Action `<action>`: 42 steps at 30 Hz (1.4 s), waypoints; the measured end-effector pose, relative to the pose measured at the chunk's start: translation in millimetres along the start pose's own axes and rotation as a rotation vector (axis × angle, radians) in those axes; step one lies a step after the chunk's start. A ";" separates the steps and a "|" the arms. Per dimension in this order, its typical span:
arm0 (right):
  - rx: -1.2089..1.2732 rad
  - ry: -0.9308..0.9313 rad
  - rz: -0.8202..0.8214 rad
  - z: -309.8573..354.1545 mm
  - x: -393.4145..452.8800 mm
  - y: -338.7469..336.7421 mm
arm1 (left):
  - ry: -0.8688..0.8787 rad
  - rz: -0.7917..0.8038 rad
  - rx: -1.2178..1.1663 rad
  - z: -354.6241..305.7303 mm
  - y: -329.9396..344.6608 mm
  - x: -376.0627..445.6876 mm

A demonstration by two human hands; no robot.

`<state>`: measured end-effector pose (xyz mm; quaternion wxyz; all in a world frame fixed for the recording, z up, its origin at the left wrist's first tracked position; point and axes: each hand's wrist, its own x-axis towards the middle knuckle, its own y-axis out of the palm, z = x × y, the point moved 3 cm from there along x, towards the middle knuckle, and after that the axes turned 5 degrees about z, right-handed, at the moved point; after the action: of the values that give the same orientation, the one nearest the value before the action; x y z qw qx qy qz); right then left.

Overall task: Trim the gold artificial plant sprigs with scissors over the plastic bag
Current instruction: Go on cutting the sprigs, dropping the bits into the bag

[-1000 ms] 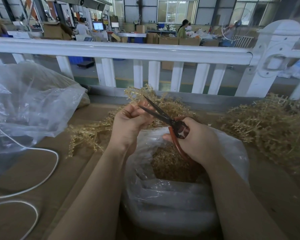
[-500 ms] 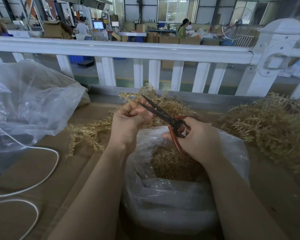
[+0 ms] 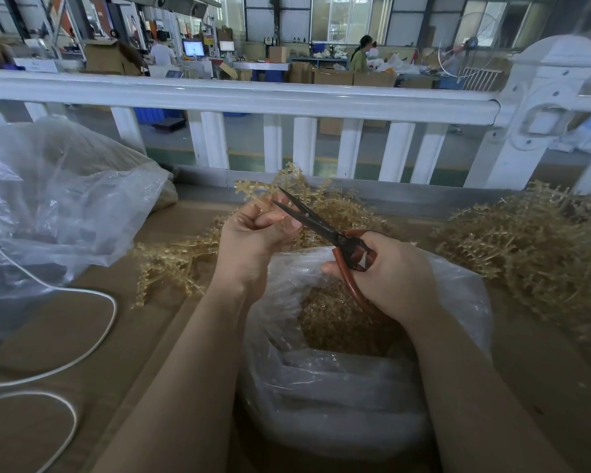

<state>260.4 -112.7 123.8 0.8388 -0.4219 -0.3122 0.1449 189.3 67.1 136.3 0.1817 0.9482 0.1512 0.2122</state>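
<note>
**Blades at the sprig, bag below**

Left hand point(image 3: 253, 238) curled round a gold sprig point(image 3: 280, 186), pinching its stem with fingers folded in; branches fanning up and away, beyond the bag point(image 3: 458, 302). Right hand point(image 3: 386, 271) wrapped round the red loops of the scissors point(image 3: 321, 227), grip closed on the handles. Blades slightly parted, tips up against the left fingertips, pointing up and leftward from the right hand.

Key relation: sprig stem running out of the left fist, blades crossing it at a slant from the right, just past the fingers. Cut point right beside the left fingertips, above the far rim of the bag. Probably the next squeeze severs a piece; likely to fall at the far rim rather than the middle, so a small draw toward the body may help. Little clearance between steel and fingers, judging by the overlap.

Inside the bag, a heap of gold trimmings. More sprigs left of the bag on the counter point(image 3: 82, 336), a larger pile point(image 3: 526, 254) right of it.
</note>
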 end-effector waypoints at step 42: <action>-0.073 -0.039 -0.103 1.7 -0.8 -2.7 | -0.067 0.059 0.192 6.6 -2.1 -2.0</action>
<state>258.7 -113.7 126.4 0.8229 -0.4327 -0.3550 0.0983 190.2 66.4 129.2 0.0885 0.9719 0.1366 0.1701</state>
